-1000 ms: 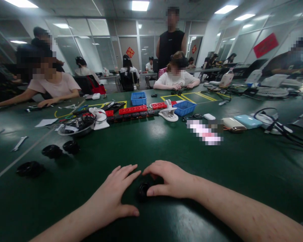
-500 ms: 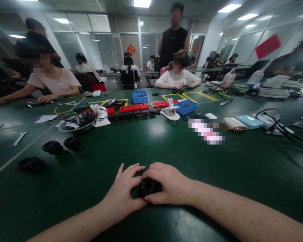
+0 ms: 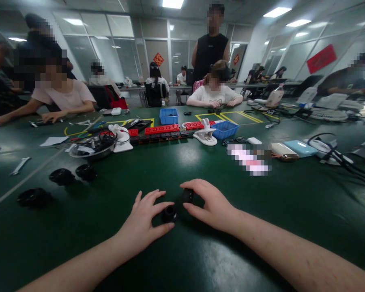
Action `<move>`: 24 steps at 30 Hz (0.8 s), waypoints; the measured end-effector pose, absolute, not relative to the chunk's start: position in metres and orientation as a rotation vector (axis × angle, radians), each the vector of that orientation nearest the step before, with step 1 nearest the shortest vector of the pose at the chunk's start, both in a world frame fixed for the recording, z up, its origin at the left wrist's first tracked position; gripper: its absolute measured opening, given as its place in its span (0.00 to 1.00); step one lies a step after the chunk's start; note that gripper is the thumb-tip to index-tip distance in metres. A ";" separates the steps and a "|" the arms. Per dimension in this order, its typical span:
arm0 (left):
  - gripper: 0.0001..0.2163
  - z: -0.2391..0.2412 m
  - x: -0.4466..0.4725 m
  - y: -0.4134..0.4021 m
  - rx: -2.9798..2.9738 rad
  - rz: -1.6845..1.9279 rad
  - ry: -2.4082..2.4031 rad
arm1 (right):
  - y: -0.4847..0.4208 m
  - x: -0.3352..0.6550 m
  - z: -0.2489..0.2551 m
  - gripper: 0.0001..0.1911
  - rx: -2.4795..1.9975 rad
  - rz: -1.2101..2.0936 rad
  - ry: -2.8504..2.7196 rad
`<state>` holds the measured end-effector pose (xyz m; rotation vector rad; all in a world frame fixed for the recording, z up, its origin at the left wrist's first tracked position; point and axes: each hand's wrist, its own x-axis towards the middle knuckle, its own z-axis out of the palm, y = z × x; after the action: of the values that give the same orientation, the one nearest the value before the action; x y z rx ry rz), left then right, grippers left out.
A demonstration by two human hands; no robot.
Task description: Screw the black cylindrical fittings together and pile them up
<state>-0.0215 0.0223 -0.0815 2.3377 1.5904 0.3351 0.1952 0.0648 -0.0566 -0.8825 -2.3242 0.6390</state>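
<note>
My left hand (image 3: pixel 142 219) has its thumb and forefinger around a small black cylindrical part with a round hole in its top (image 3: pixel 169 214), low over the green table; the other fingers are spread. Just to the right, my right hand (image 3: pixel 207 206) grips a small black block-like piece (image 3: pixel 187 195) between thumb and fingers. A gap separates the two pieces. Further left stand several larger black ring-shaped parts, among them a near one (image 3: pixel 35 198), a middle one (image 3: pixel 61 177) and a far one (image 3: pixel 86 172).
A metal bowl of dark parts (image 3: pixel 91 153) and a white clip stand (image 3: pixel 121 138) sit at the back left. Red power strips (image 3: pixel 162 129), blue bins (image 3: pixel 225 129) and a white clamp (image 3: pixel 205 134) line the middle. A wrench (image 3: pixel 20 166) lies left. Several people sit around.
My hands have moved apart. The right hand has lifted away up and right with the block-like piece, while the left stays around the cylindrical part, slightly further left and away from me.
</note>
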 end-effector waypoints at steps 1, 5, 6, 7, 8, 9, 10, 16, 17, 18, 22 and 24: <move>0.17 -0.082 -0.021 0.022 2.339 0.333 1.588 | 0.065 0.195 -0.057 0.17 -0.916 0.630 -2.309; 0.17 -0.081 -0.019 0.022 2.343 0.319 1.585 | 0.067 0.194 -0.058 0.12 -1.019 0.627 -2.293; 0.17 -0.081 -0.019 0.022 2.342 0.316 1.585 | 0.067 0.194 -0.058 0.10 -1.022 0.629 -2.302; 0.17 -0.081 -0.018 0.022 2.341 0.315 1.584 | 0.067 0.194 -0.057 0.08 -1.017 0.630 -2.313; 0.17 -0.080 -0.018 0.022 2.340 0.313 1.582 | 0.067 0.194 -0.057 0.07 -1.008 0.631 -2.326; 0.17 -0.080 -0.018 0.022 2.340 0.312 1.580 | 0.068 0.194 -0.056 0.06 -0.997 0.634 -2.341; 0.17 -0.081 -0.018 0.022 2.342 0.312 1.577 | 0.068 0.194 -0.056 0.06 -0.988 0.636 -2.360; 0.19 -0.081 -0.020 0.023 2.333 0.322 1.551 | 0.069 0.192 -0.061 0.20 -1.108 0.647 -2.411; 0.19 -0.081 -0.020 0.023 2.334 0.326 1.550 | 0.069 0.192 -0.063 0.23 -1.120 0.650 -2.431; 0.18 -0.081 -0.020 0.023 2.335 0.332 1.550 | 0.069 0.192 -0.063 0.25 -1.118 0.651 -2.467; 0.18 -0.082 -0.021 0.023 2.339 0.335 1.553 | 0.069 0.193 -0.061 0.18 -1.086 0.644 -2.608; 0.18 -0.082 -0.021 0.023 2.341 0.334 1.549 | 0.068 0.194 -0.058 0.18 -1.088 0.629 -2.623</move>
<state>-0.0210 0.0228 -0.0823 2.3413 1.5493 0.3344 0.1935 0.0683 -0.0577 -1.0882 -2.6226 0.6289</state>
